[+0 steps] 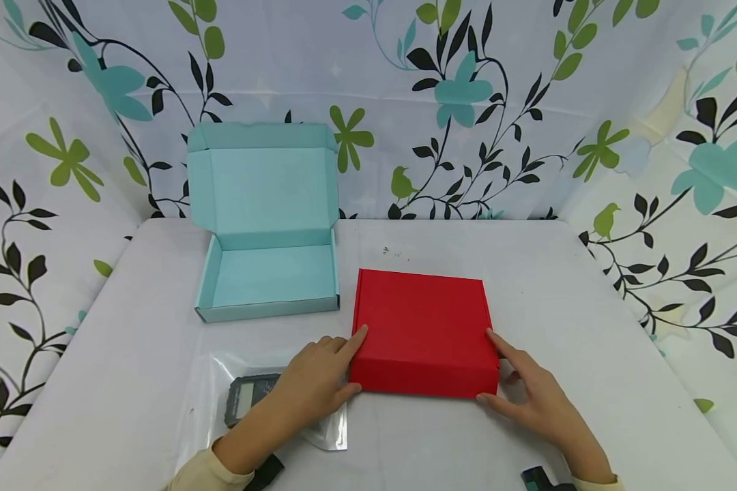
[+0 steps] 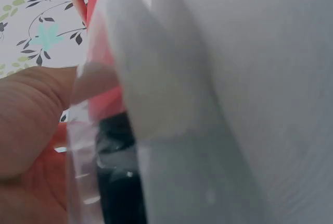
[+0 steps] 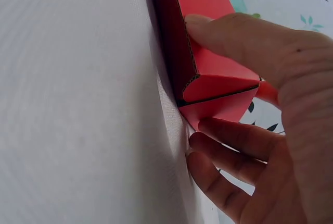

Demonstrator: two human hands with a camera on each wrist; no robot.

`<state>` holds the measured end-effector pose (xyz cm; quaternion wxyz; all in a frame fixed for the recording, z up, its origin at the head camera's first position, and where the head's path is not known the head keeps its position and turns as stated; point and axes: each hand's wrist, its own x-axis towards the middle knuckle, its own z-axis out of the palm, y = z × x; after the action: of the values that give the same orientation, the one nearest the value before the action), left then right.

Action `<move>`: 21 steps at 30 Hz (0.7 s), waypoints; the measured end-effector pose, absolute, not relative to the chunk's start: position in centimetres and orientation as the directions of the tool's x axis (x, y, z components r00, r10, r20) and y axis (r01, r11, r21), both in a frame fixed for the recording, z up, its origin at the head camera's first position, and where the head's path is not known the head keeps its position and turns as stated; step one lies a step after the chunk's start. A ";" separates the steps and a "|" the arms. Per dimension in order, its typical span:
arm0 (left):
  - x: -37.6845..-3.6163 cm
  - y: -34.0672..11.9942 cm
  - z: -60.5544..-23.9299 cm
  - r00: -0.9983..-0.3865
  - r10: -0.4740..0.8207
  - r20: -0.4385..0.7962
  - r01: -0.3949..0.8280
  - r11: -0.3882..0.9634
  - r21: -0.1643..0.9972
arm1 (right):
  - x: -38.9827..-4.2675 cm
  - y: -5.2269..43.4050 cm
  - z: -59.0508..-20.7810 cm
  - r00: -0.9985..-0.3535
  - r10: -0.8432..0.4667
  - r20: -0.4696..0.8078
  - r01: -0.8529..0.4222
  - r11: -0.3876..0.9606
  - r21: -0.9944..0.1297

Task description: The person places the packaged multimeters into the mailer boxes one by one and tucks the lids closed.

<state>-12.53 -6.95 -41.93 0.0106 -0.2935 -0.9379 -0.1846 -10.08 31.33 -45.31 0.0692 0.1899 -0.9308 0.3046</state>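
Observation:
A closed red cardboard box [image 1: 422,327] lies flat on the white table between my two hands. My left hand [image 1: 319,372] holds its left side, index finger along the edge and thumb by the front corner. At the front right corner my right hand [image 1: 528,389] grips the box, thumb on the front face and index finger on the right side. The right wrist view shows the thumb [image 3: 234,39] on the red cardboard [image 3: 218,65], the other fingers bent beside the end. Beneath my left forearm lies a clear plastic bag [image 1: 334,433] with a dark device [image 1: 246,395] in it.
An open light-blue cardboard box [image 1: 270,273] stands at the back left with its lid raised. Patterned cloth [image 1: 368,88] hangs behind and along both sides of the table [image 1: 430,443]. Small crumbs [image 1: 396,252] lie near the back edge.

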 end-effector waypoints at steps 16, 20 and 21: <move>-12.1 -6.4 -42.7 -0.831 0.488 0.269 0.556 0.759 0.340 | -10.2 30.6 -45.6 -0.900 -0.271 0.341 -0.413 0.782 -0.467; -11.6 -6.1 -42.9 -0.817 0.482 0.318 0.569 0.765 0.302 | -10.1 30.3 -45.5 -0.885 -0.269 0.379 -0.428 0.790 -0.440; -11.5 -6.0 -42.9 -0.810 0.484 0.330 0.575 0.767 0.286 | -10.0 30.2 -45.5 -0.880 -0.269 0.392 -0.434 0.793 -0.428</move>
<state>-11.47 -6.00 -42.92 0.1195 -0.2838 -0.9323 -0.1895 -10.04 30.22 -45.49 0.1575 0.1883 -0.9337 0.2608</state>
